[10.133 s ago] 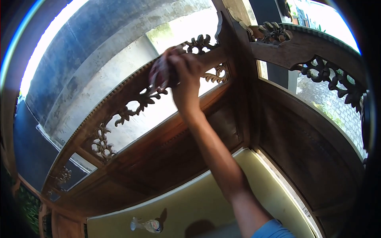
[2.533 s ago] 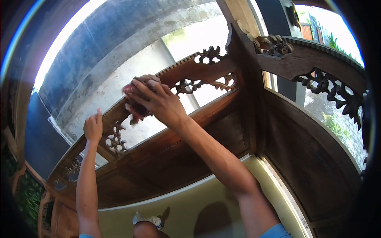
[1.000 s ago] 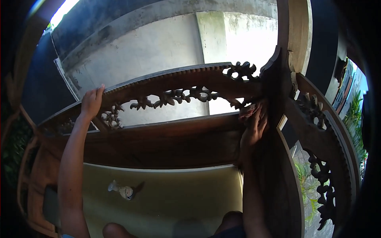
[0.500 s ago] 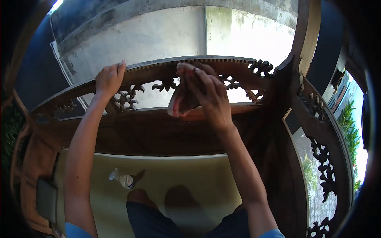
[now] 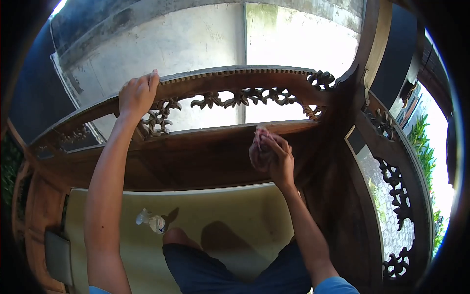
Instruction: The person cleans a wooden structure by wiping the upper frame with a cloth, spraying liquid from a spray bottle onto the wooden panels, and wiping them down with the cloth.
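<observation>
My left hand (image 5: 137, 98) is closed over the top rail (image 5: 220, 74) of a dark wooden backrest, its fingers hooked on the far edge. A crumpled pinkish-red rag (image 5: 259, 152) is bunched in my right hand (image 5: 281, 161), in front of the solid wooden panel (image 5: 205, 157) just under the lower rail. Whether the rag touches the panel I cannot tell. Above it, carved openwork leaves (image 5: 237, 98) hang between the two rails, fully visible.
A small clear bottle with a label (image 5: 156, 224) lies on the yellowish seat (image 5: 117, 210), near my knee. A carved side panel (image 5: 401, 191) rises at the right. A grey flat pad (image 5: 58, 255) stands at the left. Behind the backrest is a pale wall (image 5: 196, 44).
My right hand has moved down and slightly right with the rag, from the carved openwork to the panel below the lower rail. My left hand keeps its hold on the top rail.
</observation>
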Action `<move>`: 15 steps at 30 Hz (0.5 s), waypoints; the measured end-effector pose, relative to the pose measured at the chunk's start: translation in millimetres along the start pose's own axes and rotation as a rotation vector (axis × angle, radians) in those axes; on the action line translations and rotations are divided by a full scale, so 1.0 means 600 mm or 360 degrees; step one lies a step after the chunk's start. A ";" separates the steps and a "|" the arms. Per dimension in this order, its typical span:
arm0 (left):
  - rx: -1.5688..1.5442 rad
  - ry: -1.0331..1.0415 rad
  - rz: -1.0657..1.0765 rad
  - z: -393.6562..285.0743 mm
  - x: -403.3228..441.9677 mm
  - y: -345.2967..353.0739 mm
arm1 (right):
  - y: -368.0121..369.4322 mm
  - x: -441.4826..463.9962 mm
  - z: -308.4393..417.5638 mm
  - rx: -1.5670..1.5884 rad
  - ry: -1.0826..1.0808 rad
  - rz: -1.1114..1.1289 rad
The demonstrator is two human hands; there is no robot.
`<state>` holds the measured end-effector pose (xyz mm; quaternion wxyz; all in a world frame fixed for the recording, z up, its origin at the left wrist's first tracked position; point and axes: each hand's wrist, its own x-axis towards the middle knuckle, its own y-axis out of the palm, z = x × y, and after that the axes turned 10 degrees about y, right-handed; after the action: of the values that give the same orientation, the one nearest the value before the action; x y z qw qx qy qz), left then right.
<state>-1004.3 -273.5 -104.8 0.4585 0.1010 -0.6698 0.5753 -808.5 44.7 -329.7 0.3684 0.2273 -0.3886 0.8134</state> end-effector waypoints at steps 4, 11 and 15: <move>0.0025 0.0056 0.0036 0.001 0.004 0.003 | -0.013 -0.103 -0.041 0.1267 0.1018 0.0622; 0.0036 0.0348 -0.0004 0.041 0.004 0.034 | 0.012 -0.325 -0.148 0.2154 0.2112 0.0862; -0.0574 0.0470 -0.0216 0.049 -0.016 0.017 | -0.004 -0.349 -0.183 0.2037 0.2095 0.0751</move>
<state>-1020.6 -299.5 -116.2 0.5997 -0.0228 -0.6790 0.4229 -684.8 45.0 -531.4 0.1451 -0.2026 0.3811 0.8903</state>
